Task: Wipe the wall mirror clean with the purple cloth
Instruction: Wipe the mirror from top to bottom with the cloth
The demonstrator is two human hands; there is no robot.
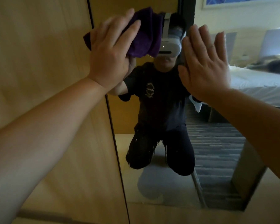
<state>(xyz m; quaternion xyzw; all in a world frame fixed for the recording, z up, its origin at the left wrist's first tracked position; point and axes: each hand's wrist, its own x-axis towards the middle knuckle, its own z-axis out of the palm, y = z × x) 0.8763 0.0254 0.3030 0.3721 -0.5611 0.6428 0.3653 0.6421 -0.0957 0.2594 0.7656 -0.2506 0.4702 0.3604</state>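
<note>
Left hand (110, 50) is up high on the mirror (217, 151), fingers spread over the purple cloth (145, 34) and pressing it flat against the glass near the mirror's left edge. The cloth is bunched and folded under the palm, most of it sticking out past the fingertips to the upper right, with a small corner poking out on the left behind the hand. Its folds run roughly up and down. Right hand (204, 62) is wide open, fingers straight and close together, palm toward the glass just right of the cloth; it holds nothing, and whether it touches the glass I cannot tell. The two hands sit side by side, a gap between them. In the reflection, a kneeling person in dark clothes, a bed (257, 83) behind. Wood panelling (39, 62) flanks the mirror on the left.
</note>
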